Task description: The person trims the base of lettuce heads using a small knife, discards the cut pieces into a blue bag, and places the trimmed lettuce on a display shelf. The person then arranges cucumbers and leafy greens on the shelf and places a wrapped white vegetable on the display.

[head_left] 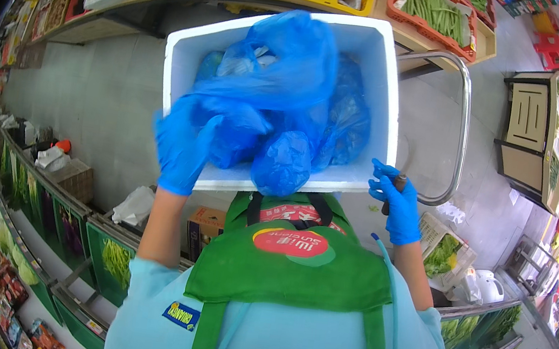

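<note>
A white styrofoam box (389, 83) stands before me, holding several blue plastic bags (295, 55) with contents that I cannot make out. My left hand (183, 143), in a blue glove, is at the box's near left corner, against the loose film of a bag; motion blur hides whether its fingers grip it. A rounded, filled blue bag (284, 162) bulges over the near rim. By the box's right wall, my gloved right hand (398, 200) holds a tool with a dark handle (399, 182); its thin curved blade is blurred.
A bent chrome cart handle (463, 130) rises right of the box. Beyond the box, a wooden display shelf (381, 2) carries a yellow crate of mushrooms (307, 1) and an orange crate of green beans (430, 35). A vegetable stand (529, 128) is farther right; green produce bins (110, 253) stand behind me.
</note>
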A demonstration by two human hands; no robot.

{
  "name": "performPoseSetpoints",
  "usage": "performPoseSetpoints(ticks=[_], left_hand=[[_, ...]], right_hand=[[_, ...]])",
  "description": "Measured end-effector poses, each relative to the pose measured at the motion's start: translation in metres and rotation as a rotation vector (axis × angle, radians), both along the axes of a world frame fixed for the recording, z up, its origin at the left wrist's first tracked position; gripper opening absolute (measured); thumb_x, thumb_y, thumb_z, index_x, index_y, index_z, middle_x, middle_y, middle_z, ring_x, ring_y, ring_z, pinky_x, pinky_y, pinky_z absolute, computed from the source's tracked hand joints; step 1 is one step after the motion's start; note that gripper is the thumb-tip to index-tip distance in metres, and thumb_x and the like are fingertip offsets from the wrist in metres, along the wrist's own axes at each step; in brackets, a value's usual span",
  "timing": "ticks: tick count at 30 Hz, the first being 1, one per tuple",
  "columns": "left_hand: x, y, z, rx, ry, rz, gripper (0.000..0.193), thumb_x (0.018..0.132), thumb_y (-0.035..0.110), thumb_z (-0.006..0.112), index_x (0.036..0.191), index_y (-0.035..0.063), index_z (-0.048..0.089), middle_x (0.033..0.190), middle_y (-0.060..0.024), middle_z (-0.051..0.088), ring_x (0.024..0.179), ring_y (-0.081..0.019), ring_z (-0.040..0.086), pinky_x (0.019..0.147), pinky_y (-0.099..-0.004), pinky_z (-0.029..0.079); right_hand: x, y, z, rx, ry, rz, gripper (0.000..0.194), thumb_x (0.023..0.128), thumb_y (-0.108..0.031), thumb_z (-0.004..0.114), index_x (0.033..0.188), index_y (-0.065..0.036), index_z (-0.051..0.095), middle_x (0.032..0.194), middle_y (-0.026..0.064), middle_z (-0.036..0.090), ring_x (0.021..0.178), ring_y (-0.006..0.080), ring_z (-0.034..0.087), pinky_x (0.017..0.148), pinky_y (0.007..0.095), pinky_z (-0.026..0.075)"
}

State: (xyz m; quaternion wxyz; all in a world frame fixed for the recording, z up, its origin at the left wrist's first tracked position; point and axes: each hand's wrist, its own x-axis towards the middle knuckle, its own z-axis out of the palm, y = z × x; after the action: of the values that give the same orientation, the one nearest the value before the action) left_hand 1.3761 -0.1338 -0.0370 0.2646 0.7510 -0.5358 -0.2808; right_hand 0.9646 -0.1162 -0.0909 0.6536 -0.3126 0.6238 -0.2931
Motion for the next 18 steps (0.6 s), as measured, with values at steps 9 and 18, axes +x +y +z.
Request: performPoseSetpoints(ticks=[9, 18], left_hand=[[-0.081, -0.018, -0.122, -0.012, -0.509, -0.698, 0.090, 0.075, 0.036, 0.079, 0.151, 0.0202, 0.035, 0.162, -0.0234, 0.013, 0.144, -0.0479, 0.023, 0.109, -0.0741, 0.017], [-0.095, -0.167, -0.240, 0.484, -0.363, -0.534, 0.079, 0.085, 0.016, 0.066, 0.154, 0.0082, 0.027, 0.146, -0.0330, 0.041, 0.125, -0.0507, 0.049, 0.105, -0.0459, 0.045]], right_hand=[[-0.005, -0.004, 0.009, 0.000, -0.015, -0.041, 0.037, 0.097, -0.022, 0.062, 0.127, -0.001, 0.060, 0.126, 0.0100, 0.065, 0.097, 0.0169, 0.065, 0.083, 0.0295, 0.054], [-0.014, 0.045, 0.009, 0.129, 0.035, -0.170, 0.039, 0.096, -0.025, 0.063, 0.127, -0.002, 0.063, 0.117, 0.0075, 0.067, 0.097, 0.0158, 0.063, 0.084, 0.0300, 0.052]])
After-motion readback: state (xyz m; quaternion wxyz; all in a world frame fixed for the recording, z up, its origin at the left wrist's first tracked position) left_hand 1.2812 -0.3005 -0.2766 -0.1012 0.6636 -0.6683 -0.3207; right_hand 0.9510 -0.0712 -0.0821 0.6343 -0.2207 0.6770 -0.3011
